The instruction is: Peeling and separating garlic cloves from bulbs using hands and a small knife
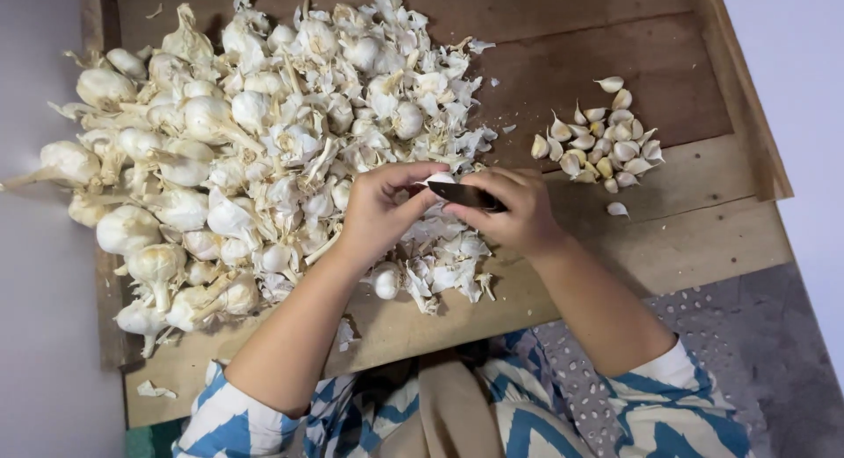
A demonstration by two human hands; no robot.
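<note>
Head view: left hand (380, 214) is pinching a small white garlic clove (440, 178) between thumb and fingertips, above the brown wooden plank tabletop (615, 62). Right hand (520, 214) is closing its grip around a dark-bladed knife (464, 194), blade tip touching the clove. A big heap of whole white garlic bulbs and papery skins (229, 150) is lying to the left. A small pile of separated cloves (602, 141) is sitting well apart on the right.

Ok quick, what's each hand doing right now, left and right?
Left hand: closed, fingers pinching a garlic piece.
Right hand: closed around a dark knife, blade against that garlic piece.
</note>
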